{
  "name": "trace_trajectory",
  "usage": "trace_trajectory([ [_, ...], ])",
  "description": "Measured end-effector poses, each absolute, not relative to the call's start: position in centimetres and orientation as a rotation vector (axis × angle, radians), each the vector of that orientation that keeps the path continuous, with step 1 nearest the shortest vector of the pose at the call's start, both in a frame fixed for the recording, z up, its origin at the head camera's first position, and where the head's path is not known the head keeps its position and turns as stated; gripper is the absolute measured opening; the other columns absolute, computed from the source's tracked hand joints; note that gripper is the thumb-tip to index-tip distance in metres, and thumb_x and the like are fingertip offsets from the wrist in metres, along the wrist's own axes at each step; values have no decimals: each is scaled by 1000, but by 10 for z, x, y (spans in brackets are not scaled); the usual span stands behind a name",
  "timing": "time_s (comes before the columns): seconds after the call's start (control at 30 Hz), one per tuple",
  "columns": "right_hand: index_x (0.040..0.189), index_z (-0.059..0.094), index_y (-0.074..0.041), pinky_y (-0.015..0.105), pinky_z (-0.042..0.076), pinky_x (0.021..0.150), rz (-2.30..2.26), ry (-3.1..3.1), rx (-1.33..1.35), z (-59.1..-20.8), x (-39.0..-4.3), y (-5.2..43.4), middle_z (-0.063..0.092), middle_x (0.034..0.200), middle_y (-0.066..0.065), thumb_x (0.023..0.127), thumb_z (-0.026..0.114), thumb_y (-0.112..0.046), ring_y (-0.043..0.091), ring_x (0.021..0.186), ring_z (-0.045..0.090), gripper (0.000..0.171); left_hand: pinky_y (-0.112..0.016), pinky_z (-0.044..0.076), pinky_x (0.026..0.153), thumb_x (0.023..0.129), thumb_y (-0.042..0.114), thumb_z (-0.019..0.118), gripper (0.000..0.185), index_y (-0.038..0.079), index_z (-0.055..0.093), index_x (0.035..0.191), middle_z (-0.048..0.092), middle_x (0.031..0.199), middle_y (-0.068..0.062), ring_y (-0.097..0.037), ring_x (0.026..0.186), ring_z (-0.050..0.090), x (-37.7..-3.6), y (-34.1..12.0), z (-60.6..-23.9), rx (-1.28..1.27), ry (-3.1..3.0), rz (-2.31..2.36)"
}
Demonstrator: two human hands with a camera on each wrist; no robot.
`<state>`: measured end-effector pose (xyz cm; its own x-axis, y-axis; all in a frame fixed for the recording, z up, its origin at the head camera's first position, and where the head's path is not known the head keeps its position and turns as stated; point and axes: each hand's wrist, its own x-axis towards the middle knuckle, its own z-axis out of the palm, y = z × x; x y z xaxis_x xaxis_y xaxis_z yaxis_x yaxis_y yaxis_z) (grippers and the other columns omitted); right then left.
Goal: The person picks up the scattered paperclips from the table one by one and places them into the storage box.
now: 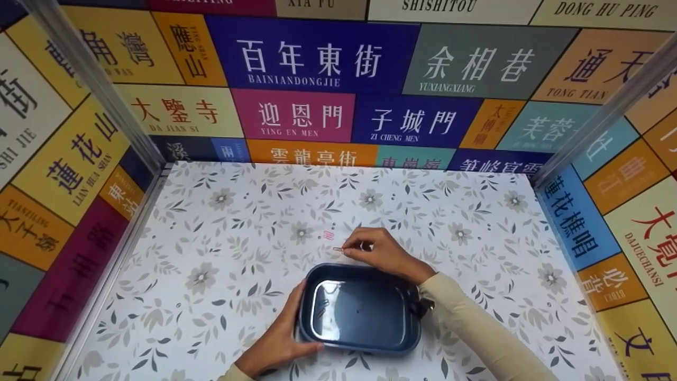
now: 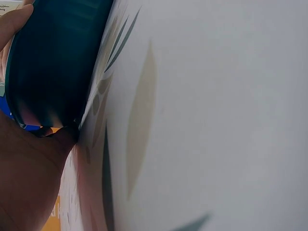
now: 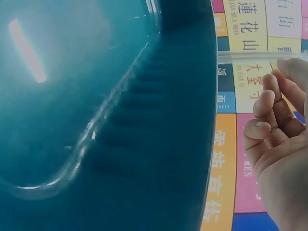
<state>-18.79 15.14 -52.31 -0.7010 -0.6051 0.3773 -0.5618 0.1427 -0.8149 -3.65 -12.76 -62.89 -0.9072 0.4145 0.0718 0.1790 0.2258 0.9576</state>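
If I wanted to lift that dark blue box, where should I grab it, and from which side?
Probably by the short end walls, one hand from the left and one from the right: the box is longer sideways, and its raised walls offer an edge. The left hand grips its left end.

Left hand (image 1: 275, 338) grips dark blue container (image 1: 365, 323) at its left end. Right hand (image 1: 378, 251), beyond the far rim, pinches small thin item (image 1: 337, 249); pink pieces (image 1: 328, 235) lie nearby on floral tabletop (image 1: 254, 238). Lettered panels (image 1: 312, 58) stand behind and at both sides.
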Motion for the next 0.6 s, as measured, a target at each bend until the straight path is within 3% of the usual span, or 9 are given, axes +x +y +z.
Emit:
trace_trajectory([
  [0.27,104,83,3,26,51,73,-1651,2343,-913,-549,-210,161,77,96,19,98,78,5,11,80,63,8,-35,13,133,83,37,98,137,24,2,179,10,185,-5,-30,168,13,-36,-128,-625,476,2274,1717],
  [0.6,110,85,-5,23,49,66,-1778,2290,-772,-565,-232,179,79,101,12,103,78,-8,11,73,59,10,-55,14,133,80,40,100,140,17,3,179,11,185,-6,-29,168,13,-36,-128,-625,440,2299,1675],
])
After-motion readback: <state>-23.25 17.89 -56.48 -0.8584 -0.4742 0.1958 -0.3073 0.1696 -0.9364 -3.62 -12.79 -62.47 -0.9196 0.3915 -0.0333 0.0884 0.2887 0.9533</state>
